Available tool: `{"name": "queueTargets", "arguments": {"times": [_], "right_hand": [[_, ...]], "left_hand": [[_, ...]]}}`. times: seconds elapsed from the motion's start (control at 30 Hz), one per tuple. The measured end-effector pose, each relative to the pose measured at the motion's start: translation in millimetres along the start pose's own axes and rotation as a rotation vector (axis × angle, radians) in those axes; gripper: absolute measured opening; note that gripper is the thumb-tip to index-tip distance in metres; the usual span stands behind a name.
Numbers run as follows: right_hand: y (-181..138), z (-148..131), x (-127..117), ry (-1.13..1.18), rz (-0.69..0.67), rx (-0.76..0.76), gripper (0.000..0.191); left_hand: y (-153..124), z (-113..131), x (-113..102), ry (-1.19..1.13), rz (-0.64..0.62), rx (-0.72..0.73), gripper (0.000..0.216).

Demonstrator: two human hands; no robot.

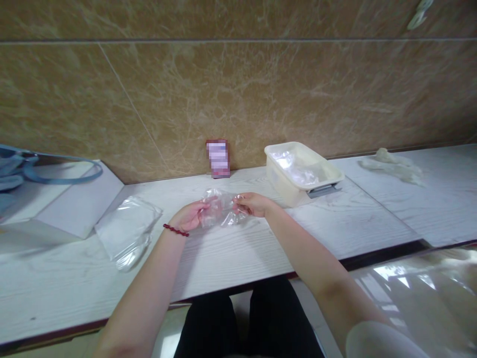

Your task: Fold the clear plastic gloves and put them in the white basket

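A small clear plastic bag (220,209) is stretched between both my hands just above the white wood-grain table (231,258). My left hand (190,216), with a red bead bracelet at the wrist, pinches the bag's left edge. My right hand (252,204) pinches its right edge, fingers closed on the film. The bag looks crumpled and see-through; what is inside, if anything, I cannot make out.
A stack of clear plastic bags (128,229) lies to the left. A white plastic tub (301,171) with plastic film inside stands at the right rear. A small blurred card (218,158) leans on the marble wall. A blue bag (22,171) sits far left, crumpled film (395,166) far right.
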State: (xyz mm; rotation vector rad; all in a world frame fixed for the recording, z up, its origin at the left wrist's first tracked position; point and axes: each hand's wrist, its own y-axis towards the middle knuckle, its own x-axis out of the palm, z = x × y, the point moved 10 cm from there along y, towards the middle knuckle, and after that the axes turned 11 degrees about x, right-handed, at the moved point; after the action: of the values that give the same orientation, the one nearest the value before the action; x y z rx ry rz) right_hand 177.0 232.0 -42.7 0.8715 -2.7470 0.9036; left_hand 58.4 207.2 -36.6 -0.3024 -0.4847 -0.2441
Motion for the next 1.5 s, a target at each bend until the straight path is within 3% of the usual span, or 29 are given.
{"name": "queueTargets", "arguments": {"times": [0.2, 0.4, 0.5, 0.67, 0.83, 1.0, 1.17, 1.5], "right_hand": [[2.2, -3.4, -0.3, 0.027, -0.039, -0.062, 0.013], [2.2, -6.5, -10.2, 0.032, 0.065, -0.076, 0.007], [-1.9, -10.5, -8.4, 0.045, 0.07, -0.089, 0.006], [-8.0, -18.8, -8.4, 0.064, 0.098, -0.156, 0.009], [-3.7, -19.3, -13.1, 0.008, 0.148, -0.209, 0.008], [4.5, -3.8, -22.5, -0.058, 0.299, -0.082, 0.031], [1.1, 0.3, -25.6, -0.115, 0.419, -0.021, 0.028], [5.3, -2.5, -0.1, -0.322, 0.282, -0.132, 0.013]], "left_hand": [[-8.4, 14.2, -0.9, 0.024, 0.001, 0.127, 0.032], [-13.5, 14.1, 1.8, 0.02, -0.066, 0.107, 0.013], [-17.3, 14.7, 10.4, -0.069, -0.102, 0.064, 0.013], [-16.3, 14.6, 8.0, -0.162, 0.014, 0.047, 0.028], [-11.5, 13.4, 1.8, 0.086, 0.086, 0.13, 0.006], [-10.3, 12.1, -6.1, 0.166, 0.169, 0.154, 0.013], [-9.0, 21.4, -16.8, 0.113, 0.264, 0.242, 0.019], [-10.3, 28.0, -15.7, 0.096, 0.266, 0.301, 0.024]]}}
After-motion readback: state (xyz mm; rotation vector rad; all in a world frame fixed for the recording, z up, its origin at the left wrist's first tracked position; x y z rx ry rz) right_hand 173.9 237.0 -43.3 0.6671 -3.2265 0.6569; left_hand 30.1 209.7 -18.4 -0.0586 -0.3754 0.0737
